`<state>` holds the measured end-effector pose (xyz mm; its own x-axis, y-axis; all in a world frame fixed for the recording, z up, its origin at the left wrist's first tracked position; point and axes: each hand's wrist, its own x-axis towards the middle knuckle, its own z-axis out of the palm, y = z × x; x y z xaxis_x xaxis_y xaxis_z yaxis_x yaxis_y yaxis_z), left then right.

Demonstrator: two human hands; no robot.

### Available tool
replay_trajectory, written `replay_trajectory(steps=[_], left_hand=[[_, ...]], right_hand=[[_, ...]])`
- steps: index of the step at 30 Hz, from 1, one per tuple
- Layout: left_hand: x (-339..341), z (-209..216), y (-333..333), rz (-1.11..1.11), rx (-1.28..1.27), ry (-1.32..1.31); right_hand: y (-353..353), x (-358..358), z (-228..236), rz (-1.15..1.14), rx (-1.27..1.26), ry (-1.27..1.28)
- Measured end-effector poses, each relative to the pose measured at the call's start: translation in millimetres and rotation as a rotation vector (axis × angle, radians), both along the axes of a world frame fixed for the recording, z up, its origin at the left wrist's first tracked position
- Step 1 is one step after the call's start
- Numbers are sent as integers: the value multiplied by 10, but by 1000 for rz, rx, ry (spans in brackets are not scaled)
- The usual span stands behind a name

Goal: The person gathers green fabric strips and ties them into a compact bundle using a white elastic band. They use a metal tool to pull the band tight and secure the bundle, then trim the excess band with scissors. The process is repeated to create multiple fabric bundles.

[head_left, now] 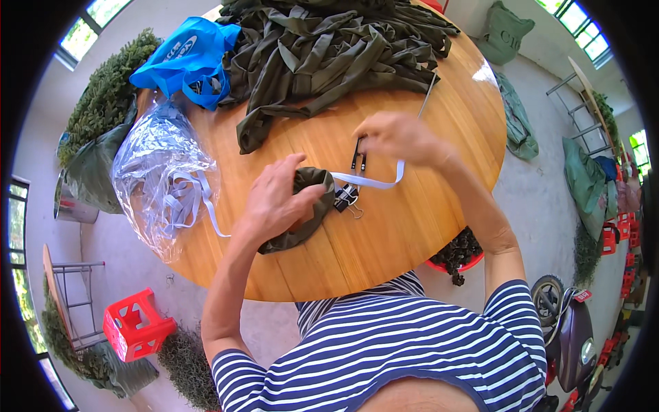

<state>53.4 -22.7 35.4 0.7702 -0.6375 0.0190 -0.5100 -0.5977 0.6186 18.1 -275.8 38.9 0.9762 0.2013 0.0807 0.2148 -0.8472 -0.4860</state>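
Observation:
My left hand (278, 199) grips a gathered piece of dark olive fabric (317, 184), its thumb and fingers spread around it on the table. From the fabric a flat white elastic band (371, 182) runs rightward and curves up below my right wrist. My right hand (395, 137), slightly blurred, hovers above the table with its fingers curled together. Just beneath its fingertips shows a slim black two-pronged tool (358, 159); whether the fingers hold it or the band is unclear. Black binder clips (346, 197) lie beside the fabric, near the band.
A heap of olive fabric pieces (329, 55) covers the far side of the round wooden table (425, 213). At the left are a blue bag (189, 58) and a clear plastic bag of white elastic (165, 178). A thin metal rod (428, 95) lies beyond my right hand.

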Motion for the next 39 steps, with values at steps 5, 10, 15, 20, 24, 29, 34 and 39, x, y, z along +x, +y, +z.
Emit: replay_trajectory(steps=[5,10,15,20,24,29,34,39], left_hand=[[194,-14,-206,-123,216,165],[171,-48,-83,-191,-222,147],[78,174,14,-112,-296,507],[40,210,21,-62,-366,565],[-4,192,16,-167,-450,762],[2,248,-4,-210,-244,882],[-48,250,44,-163,-381,896],[-138,274,188,-99,-434,899]], right_hand=[[405,-42,-284,263,-101,-117],[417,-28,-214,174,91,15],[391,-16,-141,220,529,343],[516,-201,123,129,748,547],[434,-152,154,186,736,657],[454,-167,201,172,850,578],[562,-191,187,37,1488,377],[365,-39,281,136,2090,257]])
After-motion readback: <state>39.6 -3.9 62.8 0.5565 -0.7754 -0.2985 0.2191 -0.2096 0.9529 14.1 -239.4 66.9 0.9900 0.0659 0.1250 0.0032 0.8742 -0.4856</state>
